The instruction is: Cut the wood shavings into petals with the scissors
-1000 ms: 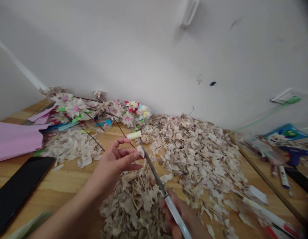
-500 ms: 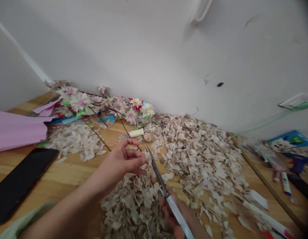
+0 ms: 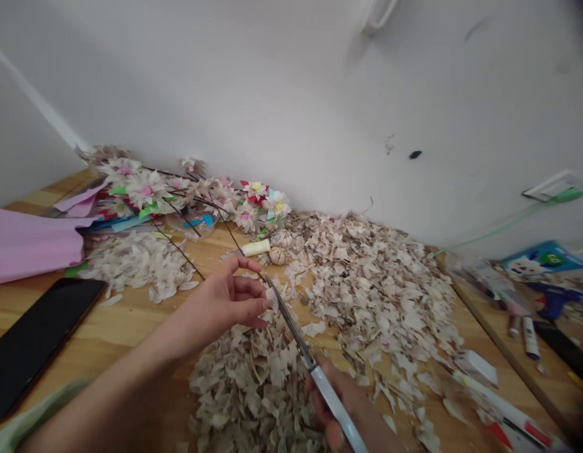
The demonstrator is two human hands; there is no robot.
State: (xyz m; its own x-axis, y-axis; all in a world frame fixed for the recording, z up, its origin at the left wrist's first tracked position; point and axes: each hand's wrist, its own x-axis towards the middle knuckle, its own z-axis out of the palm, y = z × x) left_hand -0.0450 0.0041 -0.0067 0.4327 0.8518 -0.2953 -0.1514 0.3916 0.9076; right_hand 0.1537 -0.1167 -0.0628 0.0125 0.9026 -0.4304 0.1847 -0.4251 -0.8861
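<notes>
My left hand point(image 3: 225, 302) pinches a small pale husk piece point(image 3: 271, 297) between thumb and fingers above the wooden table point(image 3: 131, 327). At the bottom middle, my right hand point(image 3: 352, 409) grips light-handled scissors point(image 3: 303, 349). Their blades point up-left and meet the pinched piece. Directly beneath both hands lies a pile of dry cream husk scraps point(image 3: 253, 384).
A wider spread of husk scraps point(image 3: 380, 289) covers the table's right half, and a smaller heap point(image 3: 135, 264) lies left. Handmade flowers on wire stems point(image 3: 187, 198) rest by the wall. A black phone point(image 3: 31, 343) and pink paper point(image 3: 31, 245) lie left; pens point(image 3: 527, 333) right.
The left hand has dropped slightly and curled tighter on the piece. The scissor blades have closed in on it. The view shifted a little.
</notes>
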